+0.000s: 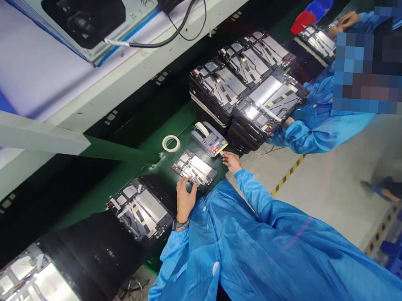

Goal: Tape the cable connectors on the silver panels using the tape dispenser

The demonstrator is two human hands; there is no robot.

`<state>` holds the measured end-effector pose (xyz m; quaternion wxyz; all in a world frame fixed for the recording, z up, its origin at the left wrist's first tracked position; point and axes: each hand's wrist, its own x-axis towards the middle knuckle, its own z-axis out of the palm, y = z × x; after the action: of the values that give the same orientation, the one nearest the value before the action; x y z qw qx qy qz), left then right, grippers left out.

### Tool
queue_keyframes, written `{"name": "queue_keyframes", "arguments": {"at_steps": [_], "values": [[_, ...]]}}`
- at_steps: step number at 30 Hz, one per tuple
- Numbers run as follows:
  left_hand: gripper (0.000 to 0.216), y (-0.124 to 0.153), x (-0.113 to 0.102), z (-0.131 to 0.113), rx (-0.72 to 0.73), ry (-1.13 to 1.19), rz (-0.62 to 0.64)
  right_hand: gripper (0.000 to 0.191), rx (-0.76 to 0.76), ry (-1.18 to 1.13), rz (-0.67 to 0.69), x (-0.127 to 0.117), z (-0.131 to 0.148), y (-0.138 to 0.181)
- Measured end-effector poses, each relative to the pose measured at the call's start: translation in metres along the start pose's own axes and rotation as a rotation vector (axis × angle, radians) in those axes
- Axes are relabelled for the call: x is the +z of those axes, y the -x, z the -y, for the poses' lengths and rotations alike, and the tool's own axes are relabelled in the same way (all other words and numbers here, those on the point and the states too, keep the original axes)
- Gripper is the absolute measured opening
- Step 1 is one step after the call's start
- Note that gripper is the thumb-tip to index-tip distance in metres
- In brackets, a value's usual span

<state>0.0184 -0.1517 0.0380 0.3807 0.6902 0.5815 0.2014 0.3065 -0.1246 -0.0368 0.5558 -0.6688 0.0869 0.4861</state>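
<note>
Left hand [185, 200] sits on the near edge of the unit [205, 168] – thumb and fingers apart, tips on the frame, not closed round it. The unit lies flat on the green table [180, 126], right in front of the person, silver plate and dark strips up. Right hand [232, 162] is at the front of the grey dispenser [210, 141], fingertips drawn together by its yellow-edged end; too small to tell whether tape is pinched between them. Dispenser stands just beyond the unit, white roll mounted on top, coloured buttons by the front. Loose tape roll [164, 143] lies flat on the table, near the unit and dispenser, touching neither. Left stack [145, 207] of similar units is on the left-hand side, beside the left wrist, which wears a watch [181, 225]. Corner stack [33, 281] is cut off at bottom left. Past the dispenser, four far stacks [224, 84] stand close together. Another person's hand [289, 122] is beside the nearest right one – grip hidden. Farther up, more hands [348, 19] work over a unit near red and blue trays [303, 22]; too small to read their grip. PC case [93, 14] on the shelf [180, 59] at top left, black cable [160, 43] hanging off it.
</note>
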Motion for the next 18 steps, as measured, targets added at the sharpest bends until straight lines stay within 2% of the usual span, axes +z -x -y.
{"name": "queue_keyframes", "arguments": {"at_steps": [5, 11, 18], "values": [[0.038, 0.004, 0.006, 0.016, -0.073, -0.003, 0.003, 0.012, 0.008, -0.025, -0.019, -0.001, -0.006, 0.004], [0.037, 0.002, 0.012, 0.021, -0.116, 0.008, -0.012, 0.011, -0.004, -0.074, -0.066, -0.005, -0.010, 0.009], [0.035, -0.005, 0.026, 0.033, -0.162, -0.027, -0.026, 0.034, -0.030, -0.118, -0.165, 0.014, -0.018, -0.002]]}}
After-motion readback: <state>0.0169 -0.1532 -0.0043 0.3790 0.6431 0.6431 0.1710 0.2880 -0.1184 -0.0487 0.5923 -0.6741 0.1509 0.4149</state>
